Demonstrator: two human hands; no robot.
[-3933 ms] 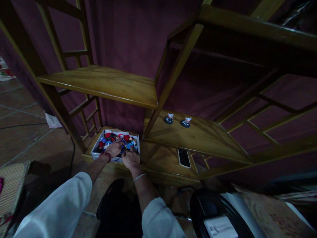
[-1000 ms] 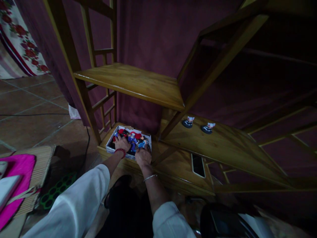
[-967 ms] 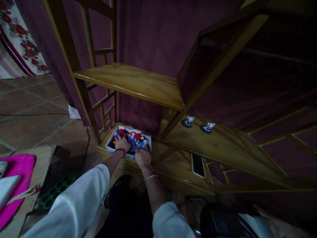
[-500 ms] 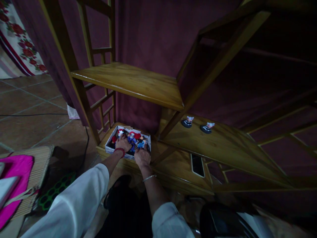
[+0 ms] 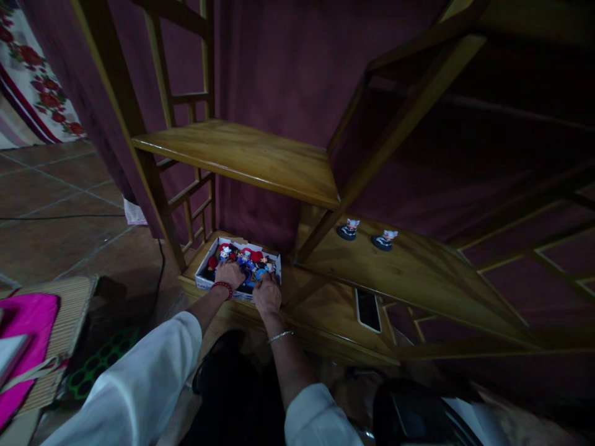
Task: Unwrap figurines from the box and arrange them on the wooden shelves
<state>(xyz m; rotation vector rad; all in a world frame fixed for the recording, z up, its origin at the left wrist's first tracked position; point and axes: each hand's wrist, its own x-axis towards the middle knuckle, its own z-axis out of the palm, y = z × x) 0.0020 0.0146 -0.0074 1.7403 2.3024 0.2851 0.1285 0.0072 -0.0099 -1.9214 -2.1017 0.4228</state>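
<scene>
An open white cardboard box point(image 5: 203, 283) stands on the low wooden shelf at the left, filled with several small figurines point(image 5: 246, 255) in red, blue, white and dark colours. My left hand point(image 5: 231, 274), with a red bead bracelet at its wrist, reaches over the front wall into the box. Its fingers curl down among the figurines, and what they grip is hidden. Beside it, at the box's right front corner, my right hand point(image 5: 267, 294) wears a silver bracelet. Its fingers close around a blue figurine point(image 5: 260, 273), mostly covered by the hand.
Two small figurines on dark round bases, one at left point(image 5: 348, 230) and one at right point(image 5: 385, 240), stand on the raised shelf point(image 5: 418, 279). A phone point(image 5: 368, 309) lies below it. Another shelf point(image 5: 246, 158) overhangs the box. A bamboo-mat surface point(image 5: 69, 316) is at left.
Both hands stay in the box, with only slight finger movement among the figurines. The whole view has shifted a little, so the shelves appear slightly further left.
</scene>
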